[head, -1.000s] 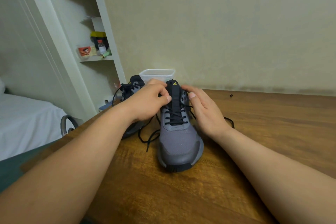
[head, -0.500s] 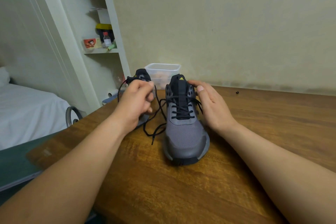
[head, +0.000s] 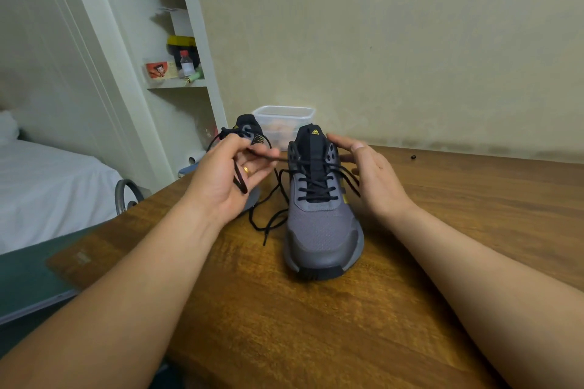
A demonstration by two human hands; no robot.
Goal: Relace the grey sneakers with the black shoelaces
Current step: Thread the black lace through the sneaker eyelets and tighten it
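Grey mesh and a black tongue: the sneaker (head: 322,224) I am working on stands upright on the wooden table (head: 316,341), toe pointing at me, between my two hands. Its black lace (head: 316,181) is crossed through the lower eyelets.

My left hand (head: 227,180) is turned palm up just left of the shoe. The thumb and fingertips pinch one end of the lace, which runs in a fairly straight line from my fingers to the top of the shoe on that side. The tip of that end hangs across my palm. There is a gold ring (head: 246,170) on one finger.

My right hand (head: 376,180) is open, fingers loosely bent, palm facing the right side of the shoe's collar. It holds nothing; I cannot tell whether the fingertips touch the shoe. The other end of the lace hangs down just in front of it.

More loose black lace trails on the table left of the shoe. The second sneaker (head: 249,131) sits behind my left hand, mostly hidden. A clear plastic tub (head: 284,117) stands behind both, against the wall.
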